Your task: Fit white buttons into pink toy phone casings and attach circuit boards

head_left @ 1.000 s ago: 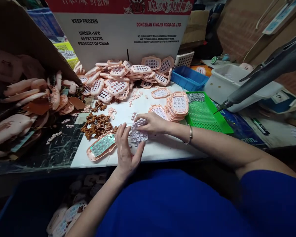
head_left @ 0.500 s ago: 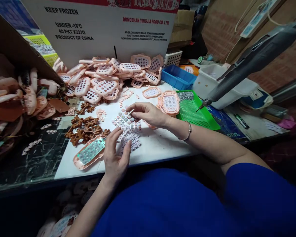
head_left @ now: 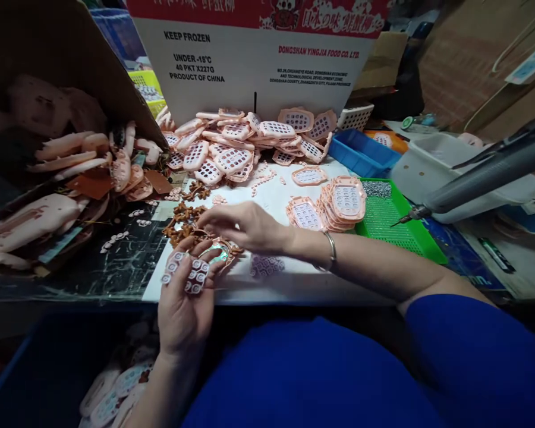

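Observation:
My left hand (head_left: 182,315) is turned palm up at the table's front edge. Its thumb presses a whitish rubber button pad (head_left: 197,277) with round keys against the fingers. Just above it, my right hand (head_left: 254,229) reaches across to the left, fingers bent down and together by the brown plastic pieces (head_left: 182,223); whatever is at the fingertips is hidden. Partly covered by both hands is a pink plastic shell with a green board (head_left: 223,252). Another translucent button pad (head_left: 267,266) lies on the white tabletop, right of the shell.
Pink shells with holes (head_left: 234,159) are heaped at the back against a white carton (head_left: 249,65). Stacked shells (head_left: 350,199) stand beside a green tray (head_left: 383,214) with small metal parts. A power screwdriver (head_left: 428,208) hangs at right. An open box of pink parts (head_left: 71,178) is at left.
My left hand has turned palm up and now holds a button pad. The right hand has moved left, from the small keys to the brown pieces. The view has shifted left.

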`<action>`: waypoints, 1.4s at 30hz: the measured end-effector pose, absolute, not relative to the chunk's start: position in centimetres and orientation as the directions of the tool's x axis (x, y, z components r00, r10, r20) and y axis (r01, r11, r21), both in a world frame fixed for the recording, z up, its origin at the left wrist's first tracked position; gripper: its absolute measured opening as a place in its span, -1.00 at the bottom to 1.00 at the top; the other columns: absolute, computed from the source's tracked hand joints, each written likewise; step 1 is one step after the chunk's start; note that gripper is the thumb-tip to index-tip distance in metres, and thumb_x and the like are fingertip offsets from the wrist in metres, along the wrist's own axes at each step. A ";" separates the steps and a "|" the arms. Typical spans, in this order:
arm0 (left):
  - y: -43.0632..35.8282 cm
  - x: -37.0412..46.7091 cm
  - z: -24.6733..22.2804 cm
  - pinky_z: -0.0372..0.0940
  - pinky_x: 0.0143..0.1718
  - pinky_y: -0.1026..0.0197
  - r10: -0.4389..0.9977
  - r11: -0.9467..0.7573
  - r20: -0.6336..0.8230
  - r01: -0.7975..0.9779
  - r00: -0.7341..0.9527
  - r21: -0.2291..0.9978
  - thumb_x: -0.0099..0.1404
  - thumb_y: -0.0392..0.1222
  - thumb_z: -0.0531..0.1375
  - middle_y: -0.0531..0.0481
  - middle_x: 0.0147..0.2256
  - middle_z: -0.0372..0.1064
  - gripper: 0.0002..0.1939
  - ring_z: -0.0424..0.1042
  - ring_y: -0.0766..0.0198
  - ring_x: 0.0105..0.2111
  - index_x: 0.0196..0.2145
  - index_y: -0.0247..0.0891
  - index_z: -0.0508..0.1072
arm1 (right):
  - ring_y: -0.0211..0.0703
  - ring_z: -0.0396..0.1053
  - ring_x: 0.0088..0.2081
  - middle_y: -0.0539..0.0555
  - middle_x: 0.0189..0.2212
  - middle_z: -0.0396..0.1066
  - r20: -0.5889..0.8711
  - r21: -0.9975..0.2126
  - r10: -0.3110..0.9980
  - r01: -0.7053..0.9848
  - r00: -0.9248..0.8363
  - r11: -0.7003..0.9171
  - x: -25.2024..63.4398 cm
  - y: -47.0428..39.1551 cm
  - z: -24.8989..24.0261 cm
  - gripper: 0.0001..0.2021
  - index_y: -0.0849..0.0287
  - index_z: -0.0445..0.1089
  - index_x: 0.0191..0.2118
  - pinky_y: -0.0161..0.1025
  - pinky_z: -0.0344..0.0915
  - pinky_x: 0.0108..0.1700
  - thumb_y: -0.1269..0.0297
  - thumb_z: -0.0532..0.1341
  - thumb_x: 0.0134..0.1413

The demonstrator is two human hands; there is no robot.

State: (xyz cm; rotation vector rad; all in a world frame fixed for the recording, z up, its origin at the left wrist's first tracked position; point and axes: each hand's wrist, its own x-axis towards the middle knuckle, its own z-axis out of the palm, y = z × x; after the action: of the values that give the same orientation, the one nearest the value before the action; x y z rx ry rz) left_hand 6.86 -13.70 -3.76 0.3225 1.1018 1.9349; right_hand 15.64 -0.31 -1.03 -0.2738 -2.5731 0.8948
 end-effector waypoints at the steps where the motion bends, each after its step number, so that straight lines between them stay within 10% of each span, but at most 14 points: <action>1: -13.7 6.2 -3.6 0.42 -0.34 0.30 0.775 -0.226 -0.216 -0.580 -0.593 0.783 0.07 -0.14 0.33 -0.02 -0.31 0.49 -0.77 0.49 0.27 -0.31 -0.28 -0.21 0.49 | -0.29 0.38 -0.14 0.07 -0.14 0.46 0.262 -0.563 0.357 0.159 -0.896 0.811 14.7 1.2 -1.2 -0.78 0.24 0.37 -0.07 -0.31 0.27 -0.06 0.44 0.03 0.26; 8: -14.0 2.8 -3.3 0.40 -0.47 0.36 0.669 -0.185 -0.349 -0.602 -0.656 0.777 0.04 -0.21 0.31 0.02 -0.41 0.49 -0.82 0.47 0.31 -0.43 -0.34 -0.20 0.50 | -0.10 0.25 0.00 0.19 0.05 0.32 -0.098 -0.238 0.282 0.298 -0.954 0.925 10.6 8.1 -4.0 -0.63 0.20 0.41 0.01 -0.18 0.17 0.07 0.53 0.07 0.11; 17: -11.6 4.1 -4.4 0.34 -0.44 0.28 0.915 -0.089 0.106 0.063 -0.389 0.994 0.20 -0.06 0.23 -0.03 -0.33 0.48 -0.74 0.41 0.32 -0.47 -0.19 -0.22 0.42 | -0.20 0.27 -0.34 0.14 -0.29 0.45 -0.164 -0.109 0.434 0.454 -0.886 0.885 14.7 9.2 -2.9 -0.77 0.19 0.51 -0.29 -0.22 0.16 -0.29 0.52 0.13 0.01; 21: -8.3 6.7 -5.7 0.35 -0.17 0.08 0.935 -0.291 0.351 0.658 0.043 0.694 0.30 -0.14 0.09 -0.15 -0.19 0.46 -0.68 0.45 0.15 -0.24 -0.01 -0.25 0.35 | -0.16 0.31 -0.31 0.14 -0.29 0.46 -0.105 -0.066 0.537 0.545 -0.837 0.836 15.6 10.0 -1.0 -0.78 0.19 0.49 -0.23 -0.22 0.16 -0.29 0.48 0.15 0.03; 24: -6.7 8.1 -6.4 0.33 -0.13 -0.05 0.928 -0.329 0.331 0.793 0.171 0.512 0.22 -0.19 0.16 -0.24 -0.14 0.43 -0.57 0.42 0.00 -0.15 0.05 -0.30 0.31 | 0.00 0.28 -0.04 0.24 0.00 0.35 0.089 -0.028 0.604 0.604 -0.792 0.796 14.2 11.0 -0.7 -0.69 0.22 0.38 0.01 -0.13 0.19 -0.09 0.37 0.09 0.15; 28: -6.8 8.3 -6.4 0.30 -0.08 -0.14 0.936 -0.333 0.276 0.806 0.219 0.489 0.11 -0.11 0.30 -0.25 -0.05 0.38 -0.36 0.36 -0.11 -0.04 0.12 -0.28 0.26 | 0.17 0.06 0.18 0.28 0.25 0.06 0.195 0.049 0.603 0.622 -0.773 0.782 11.8 12.4 -1.8 -0.53 0.26 0.21 0.16 0.01 0.10 0.10 0.36 0.14 0.12; 34: -8.6 6.5 -5.3 0.26 0.04 -0.06 0.925 -0.341 0.369 0.614 0.086 0.712 0.25 -0.04 0.22 -0.22 0.01 0.37 -0.54 0.36 0.05 0.02 0.07 -0.22 0.30 | 0.08 0.16 0.07 0.28 0.02 0.32 0.260 0.076 0.536 0.571 -0.803 0.818 11.2 14.0 -0.4 -0.61 0.31 0.35 -0.02 -0.03 0.12 0.05 0.44 -0.17 0.27; 42: -7.9 1.7 -3.5 0.30 0.01 0.18 0.716 -0.374 0.368 0.120 -0.593 0.920 0.07 -0.15 0.36 -0.07 -0.05 0.37 -0.53 0.38 0.21 0.00 -0.07 -0.14 0.35 | -0.20 0.27 -0.16 0.12 -0.22 0.39 0.466 -0.388 0.540 0.387 -0.701 0.837 11.3 10.4 4.1 -0.75 0.35 0.38 -0.09 -0.21 0.18 -0.01 0.43 0.00 0.25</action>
State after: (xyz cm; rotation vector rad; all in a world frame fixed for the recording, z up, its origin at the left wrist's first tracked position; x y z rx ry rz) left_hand 1.74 -7.94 -3.54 1.1185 1.4505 2.0210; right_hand 11.30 10.40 4.05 -0.6761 -2.4334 0.3500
